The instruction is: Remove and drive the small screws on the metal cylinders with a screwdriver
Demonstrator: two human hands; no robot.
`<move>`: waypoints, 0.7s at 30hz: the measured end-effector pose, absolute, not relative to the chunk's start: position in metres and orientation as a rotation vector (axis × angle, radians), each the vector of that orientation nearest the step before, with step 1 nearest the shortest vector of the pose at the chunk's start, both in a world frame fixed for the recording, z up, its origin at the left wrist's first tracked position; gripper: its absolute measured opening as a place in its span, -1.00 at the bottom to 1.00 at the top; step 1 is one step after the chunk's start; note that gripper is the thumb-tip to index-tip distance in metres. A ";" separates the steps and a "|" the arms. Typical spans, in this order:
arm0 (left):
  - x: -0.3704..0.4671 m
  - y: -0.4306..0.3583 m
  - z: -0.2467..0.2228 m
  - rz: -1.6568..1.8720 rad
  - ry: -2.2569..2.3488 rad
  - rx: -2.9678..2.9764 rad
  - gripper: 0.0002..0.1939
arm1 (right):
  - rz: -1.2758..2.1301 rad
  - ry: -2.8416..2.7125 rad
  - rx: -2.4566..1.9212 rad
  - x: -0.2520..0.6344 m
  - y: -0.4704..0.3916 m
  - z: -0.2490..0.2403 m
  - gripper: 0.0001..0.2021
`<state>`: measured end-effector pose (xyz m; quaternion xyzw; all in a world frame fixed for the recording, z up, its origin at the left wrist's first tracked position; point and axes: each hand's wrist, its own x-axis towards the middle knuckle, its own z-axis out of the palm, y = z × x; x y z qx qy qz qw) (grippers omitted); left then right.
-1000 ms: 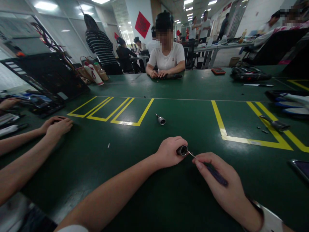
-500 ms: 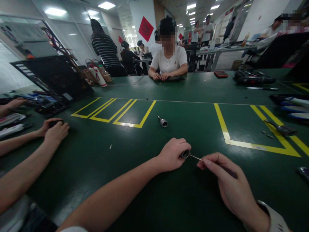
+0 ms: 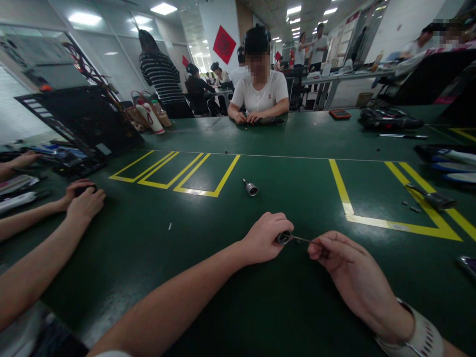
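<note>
Left hand (image 3: 265, 238) curled in grip, forearm (image 3: 178, 293) stretched forward; right hand (image 3: 349, 267) pinching, thumb against fingers.

Place: an open-plan office serving as a workshop;
Ceiling (image 3: 314, 4): rows of bright lights (image 3: 163, 8);
Left side: panelled partitions (image 3: 115, 37);
Pillar (image 3: 210, 17): a red paper diamond (image 3: 224, 44);
Background: people (image 3: 195, 85) seated at long desks (image 3: 342, 77); a black chair (image 3: 431, 82);
Green table (image 3: 208, 233): yellow tape (image 3: 394, 225) marking bays; a socket-like metal part (image 3: 284, 238) and a thin tool (image 3: 302, 240) in use.

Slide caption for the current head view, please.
Left hand grips a metal socket while the right hand holds a thin-shafted tool at its open end, over a green table.
</note>
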<state>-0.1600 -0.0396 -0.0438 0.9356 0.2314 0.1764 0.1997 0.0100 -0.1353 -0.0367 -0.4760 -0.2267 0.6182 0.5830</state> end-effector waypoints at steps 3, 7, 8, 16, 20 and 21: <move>-0.160 -0.040 -0.043 0.455 0.654 2.649 -0.92 | 1.368 -0.619 -1.178 0.007 -0.140 -0.036 -0.88; -0.160 -0.040 -0.041 0.352 0.634 2.715 -0.90 | 1.325 -0.785 -1.251 0.006 -0.142 -0.035 -0.86; -0.160 -0.040 -0.041 0.340 0.631 2.721 -0.90 | 1.343 -0.788 -1.247 0.006 -0.141 -0.035 -0.85; -0.160 -0.038 -0.043 0.389 0.660 2.629 -0.89 | 1.503 -0.626 -1.128 0.015 -0.133 -0.038 -0.88; -0.160 -0.037 -0.044 0.433 0.686 2.585 -0.89 | 1.495 -0.592 -1.131 0.015 -0.134 -0.038 -0.87; -0.160 -0.037 -0.045 0.437 0.689 2.584 -0.89 | 1.491 -0.586 -1.133 0.015 -0.134 -0.038 -0.87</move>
